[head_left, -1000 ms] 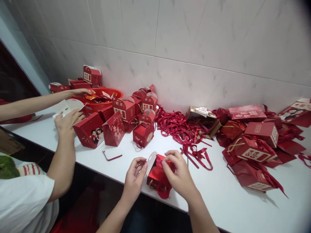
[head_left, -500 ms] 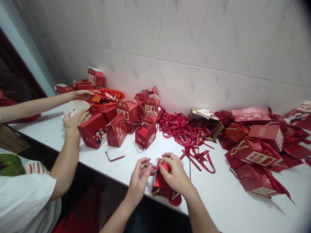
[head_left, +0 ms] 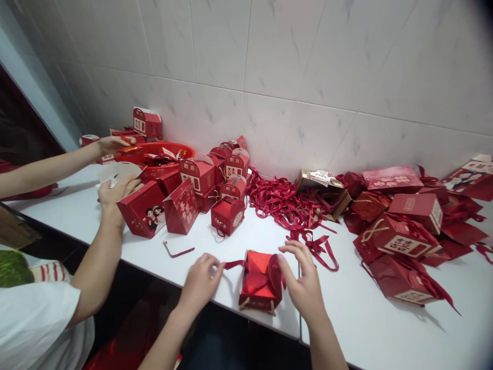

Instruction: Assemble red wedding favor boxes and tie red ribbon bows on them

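Note:
A small red gift box with twisted cord loops sits near the table's front edge in the head view. My left hand, to the left of the box, pinches one end of a dark red ribbon that stretches over to it. My right hand is at the box's right side, fingers spread, with the thumb close to the rounded flap. Whether that thumb touches the flap, I cannot tell.
Several red boxes stand at the left middle, beside an orange-red basin. A co-worker's hands work there. Behind my box lies a ribbon heap and an open carton; finished-looking boxes pile up on the right.
My hands have moved apart, the left drawing the ribbon end leftward and the right shifting off the box. More of the box top shows. The co-worker's far hand has lifted away from the basin.

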A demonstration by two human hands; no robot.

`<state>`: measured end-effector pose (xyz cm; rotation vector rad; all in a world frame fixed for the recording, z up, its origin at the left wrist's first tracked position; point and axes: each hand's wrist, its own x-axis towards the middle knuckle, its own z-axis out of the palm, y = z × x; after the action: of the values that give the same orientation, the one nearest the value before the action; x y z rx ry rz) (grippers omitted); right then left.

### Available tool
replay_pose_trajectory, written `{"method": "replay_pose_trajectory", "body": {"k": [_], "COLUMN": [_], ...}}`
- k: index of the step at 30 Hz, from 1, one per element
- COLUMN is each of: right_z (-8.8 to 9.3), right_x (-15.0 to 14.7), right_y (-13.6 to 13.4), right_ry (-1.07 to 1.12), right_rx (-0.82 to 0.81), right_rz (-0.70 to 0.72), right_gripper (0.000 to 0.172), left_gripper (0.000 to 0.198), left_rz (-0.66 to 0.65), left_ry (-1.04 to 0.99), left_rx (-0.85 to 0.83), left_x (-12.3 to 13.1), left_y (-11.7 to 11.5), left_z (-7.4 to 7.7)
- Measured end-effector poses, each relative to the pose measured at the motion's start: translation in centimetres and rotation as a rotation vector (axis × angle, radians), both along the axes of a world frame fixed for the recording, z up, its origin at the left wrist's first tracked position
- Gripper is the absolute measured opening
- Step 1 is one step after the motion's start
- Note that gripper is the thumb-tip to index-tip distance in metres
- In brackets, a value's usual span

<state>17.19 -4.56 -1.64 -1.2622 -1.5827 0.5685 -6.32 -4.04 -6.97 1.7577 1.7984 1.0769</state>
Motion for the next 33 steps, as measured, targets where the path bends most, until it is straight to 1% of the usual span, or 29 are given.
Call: {"method": "replay_pose_trajectory", "body": {"k": [1,3,4,5,6,7,8,9,11,12,13,14,15,16,18,19,21,24,26,28,30,31,33], "right_z": [-0.4,-1.5,-2.1,-2.7,-3.2,-3.7,-4.0,-4.3,-4.6,-4.7,-4.8,-4.8,-4.9,-5.0,-5.3,-5.4,-5.5,-4.9,-4.4,-4.0,-4.1,-4.3,-5.3], "right_x": [0.9,2.5,3.0,3.3,3.5,3.4,3.2,3.0,2.5,2.3,2.1,2.0,2.0,1.9,1.7,1.5,1.0,0.5,0.4,0.6,1.0,1.1,1.3], "right_y": [-0.5,-1.6,-2.1,-2.5,-2.8,-3.0,-3.1,-3.1,-2.7,-2.5,-2.2,-1.9,-1.5,-1.2,-0.5,-0.2,0.4,0.7,0.8,0.8,0.7,0.6,0.4], "right_ry": [0.038,0.075,0.076,0.07,0.059,0.044,0.03,0.016,-0.006,-0.012,-0.012,-0.004,0.015,0.047,0.181,0.3,0.638,1.197,1.454,1.611,1.702,1.733,1.769], "right_rx": [-0.01,-0.076,-0.125,-0.176,-0.224,-0.265,-0.304,-0.346,-0.433,-0.475,-0.511,-0.534,-0.544,-0.549,-0.54,-0.524,-0.466,-0.385,-0.398,-0.432,-0.445,-0.45,-0.474], "right_rz": [-0.02,-0.012,0.006,0.024,0.042,0.056,0.062,0.061,0.038,0.025,0.013,0.004,-0.006,-0.019,-0.045,-0.054,-0.038,0.043,0.107,0.149,0.165,0.159,0.129], "right_gripper": [0.016,0.024,0.029,0.034,0.038,0.042,0.045,0.048,0.054,0.057,0.059,0.06,0.06,0.06,0.061,0.062,0.059,0.042,0.03,0.02,0.017,0.016,0.019], "left_gripper": [0.022,0.022,0.021,0.021,0.023,0.026,0.029,0.032,0.04,0.042,0.041,0.04,0.039,0.038,0.039,0.038,0.035,0.033,0.033,0.022,0.008,0.005,0.014], "left_rz": [0.074,0.235,0.342,0.415,0.453,0.443,0.375,0.261,-0.034,-0.158,-0.247,-0.305,-0.326,-0.325,-0.271,-0.23,-0.142,-0.054,-0.016,0.019,0.054,0.071,0.105], "left_ry": [0.048,0.15,0.281,0.361,0.408,0.4,0.332,0.232,0.019,-0.045,-0.079,-0.093,-0.099,-0.109,-0.184,-0.258,-0.49,-0.968,-1.231,-1.388,-1.543,-1.626,-1.77], "left_rx": [-0.01,-0.034,-0.062,-0.075,-0.077,-0.074,-0.073,-0.085,-0.163,-0.211,-0.247,-0.266,-0.273,-0.269,-0.239,-0.218,-0.174,-0.155,-0.167,-0.183,-0.214,-0.239,-0.321], "left_x": [-1.4,-4.0,-5.0,-5.8,-6.2,-6.2,-5.8,-5.0,-3.0,-1.9,-0.9,-0.1,0.5,1.0,1.4,1.5,1.7,2.4,3.0,3.6,4.0,4.1,4.4], "left_y": [0.0,-0.2,-0.4,-0.6,-0.9,-1.1,-1.5,-1.8,-2.5,-2.7,-2.8,-2.8,-2.6,-2.3,-1.4,-0.9,0.0,0.6,0.8,0.9,0.9,0.9,0.8], "left_z": [-0.4,-0.9,-0.9,-0.9,-0.7,-0.5,-0.1,0.2,1.0,1.4,1.7,1.8,1.9,1.9,1.7,1.6,1.4,1.5,1.7,1.8,1.6,1.4,0.8]}}
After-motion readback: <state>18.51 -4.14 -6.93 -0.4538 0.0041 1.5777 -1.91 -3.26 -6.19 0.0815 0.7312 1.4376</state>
